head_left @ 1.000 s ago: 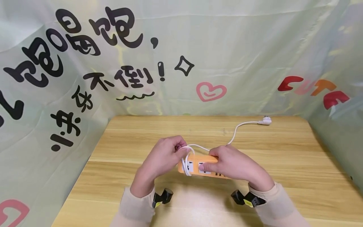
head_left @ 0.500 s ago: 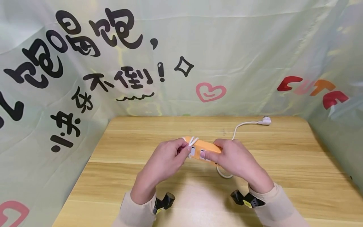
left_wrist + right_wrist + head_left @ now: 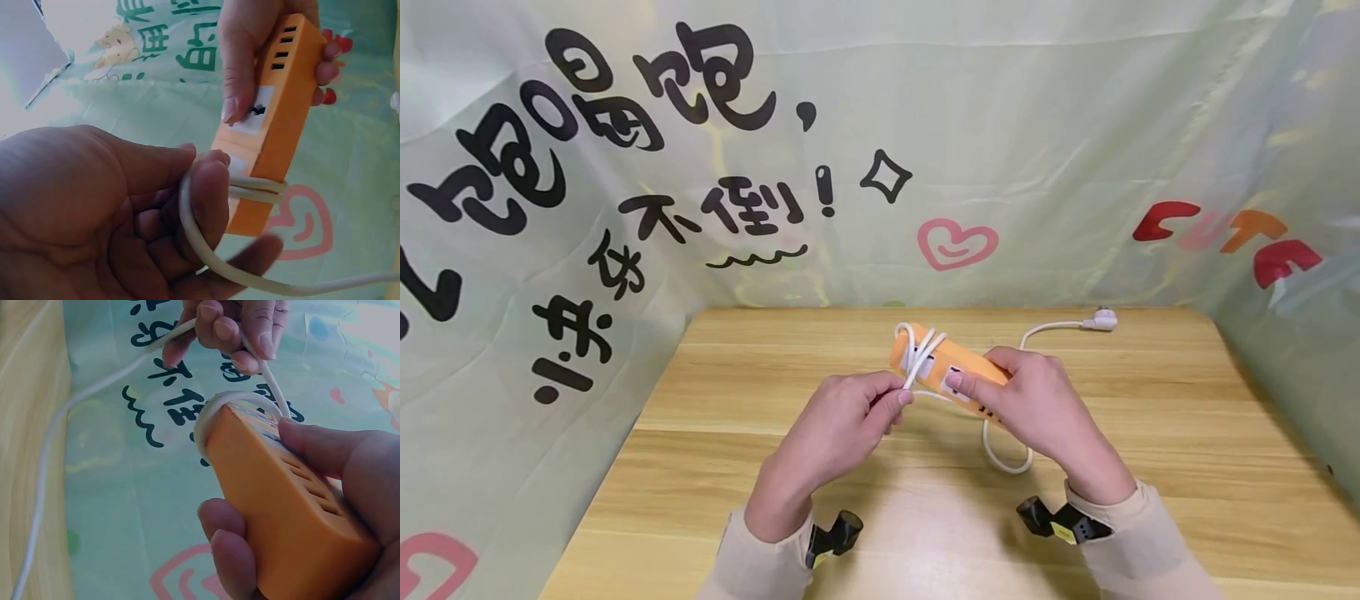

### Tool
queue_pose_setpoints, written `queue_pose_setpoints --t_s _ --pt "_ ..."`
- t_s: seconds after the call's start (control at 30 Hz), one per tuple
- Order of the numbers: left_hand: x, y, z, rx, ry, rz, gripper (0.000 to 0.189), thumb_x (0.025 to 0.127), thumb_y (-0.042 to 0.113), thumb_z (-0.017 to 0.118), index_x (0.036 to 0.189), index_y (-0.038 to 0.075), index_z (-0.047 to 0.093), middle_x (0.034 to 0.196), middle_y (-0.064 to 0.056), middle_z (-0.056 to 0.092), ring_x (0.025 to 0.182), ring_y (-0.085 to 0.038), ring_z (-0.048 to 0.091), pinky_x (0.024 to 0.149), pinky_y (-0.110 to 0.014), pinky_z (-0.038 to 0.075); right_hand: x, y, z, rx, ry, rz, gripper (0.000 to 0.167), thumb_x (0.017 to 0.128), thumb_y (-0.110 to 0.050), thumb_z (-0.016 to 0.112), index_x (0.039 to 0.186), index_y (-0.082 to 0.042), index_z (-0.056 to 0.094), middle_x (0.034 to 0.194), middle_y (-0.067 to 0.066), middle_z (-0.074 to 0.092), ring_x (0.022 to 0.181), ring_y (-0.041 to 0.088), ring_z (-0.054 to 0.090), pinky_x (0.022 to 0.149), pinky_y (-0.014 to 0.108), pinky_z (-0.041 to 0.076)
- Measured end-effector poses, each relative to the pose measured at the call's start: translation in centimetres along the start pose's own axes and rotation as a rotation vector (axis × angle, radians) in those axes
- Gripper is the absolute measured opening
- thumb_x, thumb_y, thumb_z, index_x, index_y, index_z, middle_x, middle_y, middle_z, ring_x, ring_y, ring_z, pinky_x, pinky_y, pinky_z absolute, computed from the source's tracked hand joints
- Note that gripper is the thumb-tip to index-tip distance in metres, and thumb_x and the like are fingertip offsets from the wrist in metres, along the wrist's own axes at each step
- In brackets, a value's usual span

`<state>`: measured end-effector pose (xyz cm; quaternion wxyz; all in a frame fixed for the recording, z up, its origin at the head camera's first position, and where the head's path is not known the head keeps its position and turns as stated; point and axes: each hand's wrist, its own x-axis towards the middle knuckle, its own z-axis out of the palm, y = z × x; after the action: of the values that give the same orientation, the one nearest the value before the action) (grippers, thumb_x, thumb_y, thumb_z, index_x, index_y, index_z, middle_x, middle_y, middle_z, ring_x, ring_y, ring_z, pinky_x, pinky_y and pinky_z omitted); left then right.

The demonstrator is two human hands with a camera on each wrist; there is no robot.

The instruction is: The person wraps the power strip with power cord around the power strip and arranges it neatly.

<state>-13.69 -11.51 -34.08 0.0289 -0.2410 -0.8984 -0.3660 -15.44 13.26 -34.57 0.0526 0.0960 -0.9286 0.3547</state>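
An orange power strip point(image 3: 973, 360) with white sockets is raised and tilted above the table, its left end up. My right hand point(image 3: 1037, 400) grips its right end, thumb on the socket face and fingers around the far side. White cord point(image 3: 917, 362) loops around the strip's left end. With thumb and index finger, my left hand point(image 3: 850, 421) pinches the cord just off the strip's near edge. In the left wrist view, the cord point(image 3: 250, 278) bends over that index finger and trails off right. The right wrist view shows the strip point(image 3: 269, 487) between right thumb and fingers.
A white plug point(image 3: 1103, 319) lies near the table's back right edge, its cord running toward the strip. More cord point(image 3: 1007, 468) hangs in a bend below my right hand. A printed cloth point(image 3: 1045, 150) rises behind the wooden table point(image 3: 715, 517).
The power strip has risen from near the table and tilted, left end upward. Cord loops have shifted on it. My left hand still pinches the cord, now nearer the strip's lower side.
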Motion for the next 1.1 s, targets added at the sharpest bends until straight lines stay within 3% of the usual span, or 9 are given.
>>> queue_pose_setpoints --t_s 0.23,0.37,0.47,0.57,0.63,0.73,0.8,0.97,1.1 --pt "0.24 0.38 0.69 -0.077 0.019 -0.005 0.016 0.107 0.025 0.066 0.091 0.021 0.066 0.069 0.007 0.063 0.057 0.002 0.062 0.051 -0.024 0.046 -0.18 -0.24 -0.12 0.065 0.048 -0.023 0.042 0.092 -0.056 0.077 0.078 -0.017 0.068 0.063 -0.002 0.057 0.061 0.018 0.052 0.053 0.029 0.043" --pt "0.43 0.46 0.9 -0.085 0.043 -0.044 0.013 0.105 0.028 0.068 0.094 0.022 0.066 0.066 0.008 0.059 0.051 -0.001 0.061 0.047 -0.025 0.046 -0.3 -0.37 -0.14 0.099 0.067 -0.019 0.041 0.092 -0.055 0.078 0.08 -0.016 0.069 0.065 0.0 0.059 0.061 0.018 0.054 0.053 0.029 0.045" --pt "0.6 0.23 0.97 -0.095 0.068 -0.023 0.018 0.105 0.03 0.067 0.089 0.022 0.066 0.066 0.011 0.06 0.051 -0.001 0.057 0.047 -0.024 0.046 -0.27 -0.3 -0.11 0.122 0.09 -0.015 0.04 0.092 -0.052 0.079 0.083 -0.015 0.072 0.067 0.002 0.061 0.06 0.019 0.056 0.052 0.03 0.046" --pt "0.66 -0.05 0.95 -0.071 0.079 0.051 0.018 0.108 0.026 0.063 0.092 0.02 0.07 0.072 0.012 0.064 0.059 -0.001 0.055 0.055 -0.023 0.048 -0.18 -0.14 -0.19 0.142 0.12 -0.005 0.04 0.093 -0.05 0.08 0.083 -0.012 0.071 0.066 0.004 0.061 0.057 0.02 0.057 0.049 0.031 0.047" --pt "0.58 -0.17 0.87 -0.059 0.06 0.094 0.017 0.11 0.022 0.059 0.103 0.018 0.074 0.081 0.012 0.07 0.068 -0.002 0.058 0.064 -0.024 0.052 -0.18 -0.06 -0.35 0.16 0.13 0.015 0.041 0.093 -0.05 0.08 0.083 -0.011 0.071 0.066 0.005 0.061 0.055 0.021 0.057 0.047 0.031 0.047" --pt "0.31 -0.11 0.6 -0.069 -0.003 0.106 0.023 0.111 0.017 0.055 0.125 0.016 0.073 0.094 0.011 0.075 0.083 -0.004 0.066 0.078 -0.028 0.057 -0.12 0.04 -0.52 0.178 0.144 0.033 0.042 0.092 -0.05 0.081 0.08 -0.011 0.069 0.066 0.006 0.062 0.055 0.021 0.057 0.046 0.032 0.048" --pt "0.16 -0.09 0.46 -0.072 -0.035 0.098 0.026 0.111 0.017 0.055 0.132 0.016 0.071 0.1 0.01 0.078 0.091 -0.005 0.07 0.084 -0.03 0.059 -0.14 0.04 -0.63 0.189 0.144 0.039 0.041 0.092 -0.049 0.081 0.081 -0.011 0.069 0.067 0.007 0.063 0.055 0.021 0.058 0.046 0.032 0.049" --pt "0.06 -0.26 0.39 -0.026 -0.032 0.085 0.022 0.11 0.017 0.058 0.124 0.015 0.075 0.099 0.01 0.078 0.089 -0.005 0.071 0.082 -0.029 0.059 -0.21 -0.02 -0.77 0.207 0.128 0.055 0.042 0.092 -0.05 0.081 0.082 -0.011 0.07 0.068 0.008 0.065 0.056 0.022 0.059 0.046 0.033 0.05" --pt "0.26 -0.39 0.55 0.04 0.002 0.065 0.014 0.108 0.02 0.062 0.11 0.02 0.076 0.084 0.014 0.071 0.071 -0.001 0.061 0.067 -0.024 0.052 -0.37 -0.1 -0.8 0.217 0.107 0.063 0.042 0.092 -0.052 0.08 0.084 -0.011 0.071 0.07 0.008 0.065 0.056 0.022 0.06 0.046 0.034 0.051"
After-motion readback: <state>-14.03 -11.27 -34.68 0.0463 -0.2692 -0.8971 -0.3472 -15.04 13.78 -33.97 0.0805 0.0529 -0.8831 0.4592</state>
